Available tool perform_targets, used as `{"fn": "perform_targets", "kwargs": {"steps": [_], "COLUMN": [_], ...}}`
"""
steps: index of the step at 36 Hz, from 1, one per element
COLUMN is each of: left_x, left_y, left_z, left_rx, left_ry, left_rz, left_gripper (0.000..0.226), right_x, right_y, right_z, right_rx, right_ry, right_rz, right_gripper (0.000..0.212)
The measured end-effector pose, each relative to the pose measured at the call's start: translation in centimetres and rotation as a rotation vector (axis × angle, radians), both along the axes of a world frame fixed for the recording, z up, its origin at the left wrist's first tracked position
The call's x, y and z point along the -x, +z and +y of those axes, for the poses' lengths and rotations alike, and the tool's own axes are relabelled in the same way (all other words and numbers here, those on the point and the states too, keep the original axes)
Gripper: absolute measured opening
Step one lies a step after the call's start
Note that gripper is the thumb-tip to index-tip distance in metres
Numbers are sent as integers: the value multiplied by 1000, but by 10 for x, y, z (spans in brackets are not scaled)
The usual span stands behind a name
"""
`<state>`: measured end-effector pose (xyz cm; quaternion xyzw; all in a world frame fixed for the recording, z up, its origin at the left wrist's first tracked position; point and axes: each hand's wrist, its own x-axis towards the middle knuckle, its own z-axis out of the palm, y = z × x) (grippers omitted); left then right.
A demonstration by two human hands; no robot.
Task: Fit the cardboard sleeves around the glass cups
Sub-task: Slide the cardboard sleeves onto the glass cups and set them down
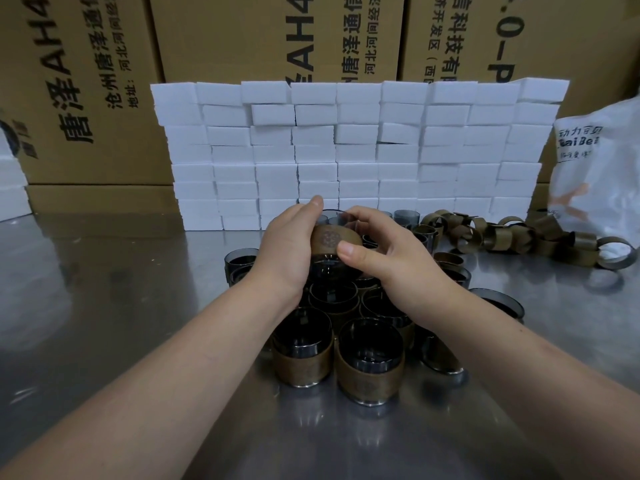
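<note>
Nearest, at 6 o'clock, two sleeved cups (370,365) stand upright and touching on the brushed, mirror-like steel surface (104,306); each is a squat cylinder of smoky dark glass with a matte brown band round its lower wall. More of the same crowd close behind them, rim to rim. Above that cluster both hands hold one glass cup (323,268) off the surface, at the centre of the view. A cardboard sleeve (334,239), tan, fibrous and stamped with a round emblem, wraps its upper part, with dark glass showing below. The left hand (287,247) curls round the cup from 9 o'clock; the right hand (391,258) grips from 3 o'clock, thumb pressed flat on the sleeve's lower edge, fingers bent over the far side. Just beyond, at 1 o'clock, a few bare glass cups (407,216) stand; at 2 o'clock loose sleeves (519,233) lie in a tangled heap of open rings. Farther back rises a wall of white foam blocks (346,150), rectangular and soft-edged; a crinkled plastic bag (595,161) sits at 3 o'clock; printed corrugated cartons (242,36) stand behind all.
</note>
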<state>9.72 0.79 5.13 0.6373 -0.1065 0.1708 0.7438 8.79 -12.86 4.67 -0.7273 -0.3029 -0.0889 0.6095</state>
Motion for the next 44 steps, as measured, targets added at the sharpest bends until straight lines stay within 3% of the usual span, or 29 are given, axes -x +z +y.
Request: {"fn": "perform_targets", "kwargs": {"steps": [9,36,44], "left_x": [2,2,1], "left_y": [0,0,1], "left_z": [0,-1,-1], "left_rx": [12,19,28], "left_ry": [17,32,53], "left_rz": [15,51,45], "left_gripper": [38,56,43], "right_x": [0,0,-2], "right_y": [0,1,0], "right_z": [0,0,-1], "right_rx": [-20,-12,-12], "right_ry": [-3,-4,15], "right_rz": [10,1,1], "right_gripper": [41,41,35]}}
